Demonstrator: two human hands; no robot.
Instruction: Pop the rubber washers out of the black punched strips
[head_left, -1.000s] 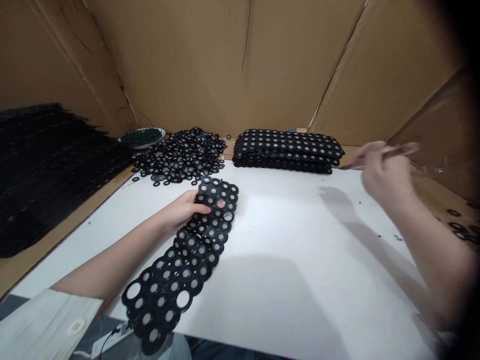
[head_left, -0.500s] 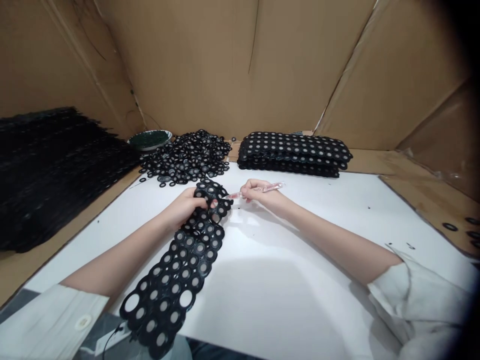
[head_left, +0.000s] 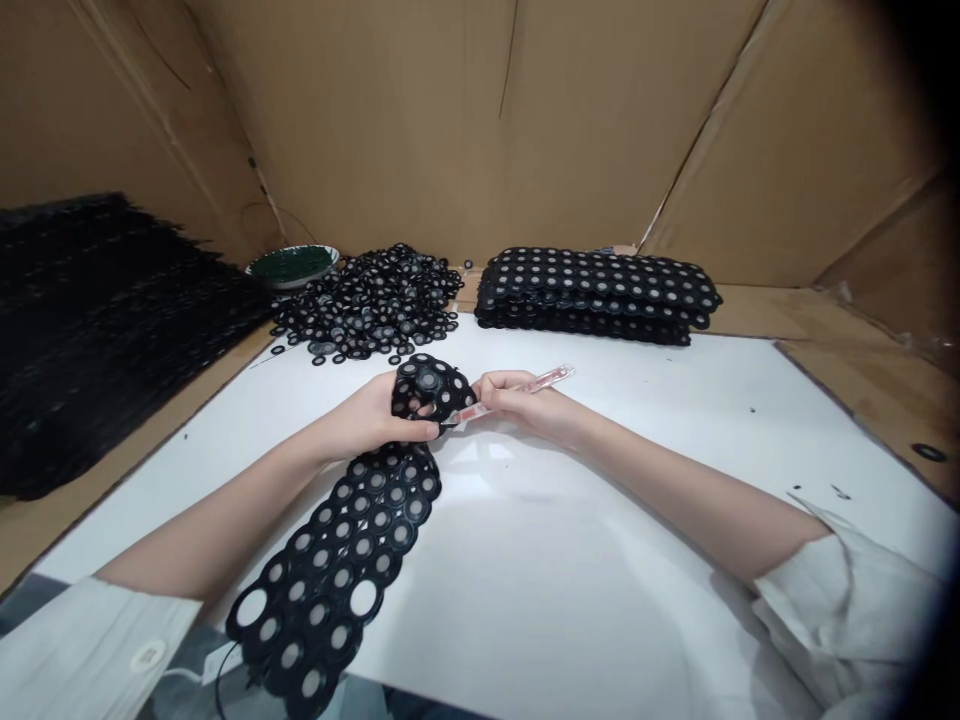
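My left hand point(head_left: 371, 418) is closed on the far end of a black strip of joined rings point(head_left: 364, 545), which is bent up and over there. Its thumb lies across the fold. From that hand the strip runs down towards me over the white board and past its near edge. In my right hand point(head_left: 517, 395) is a slim pen-like tool point(head_left: 551, 378) with a clear, reddish handle. Its thin tip points left and meets the folded rings near my left thumb. The exact kind of tool and what the tip touches are too small to tell.
Behind my hands lie a heap of loose black rings point(head_left: 367, 305) and a stack of similar ring strips point(head_left: 592, 290). A bowl point(head_left: 294, 265) with dark green contents stands beside a large black pile point(head_left: 112, 340) at left. Cardboard walls point(head_left: 420, 130) enclose the white board point(head_left: 555, 560).
My left thumb has moved down over the fold, and the strip's far end is bent over more. My right hand has brought the tool closer to the left thumb. The view has shifted slightly.
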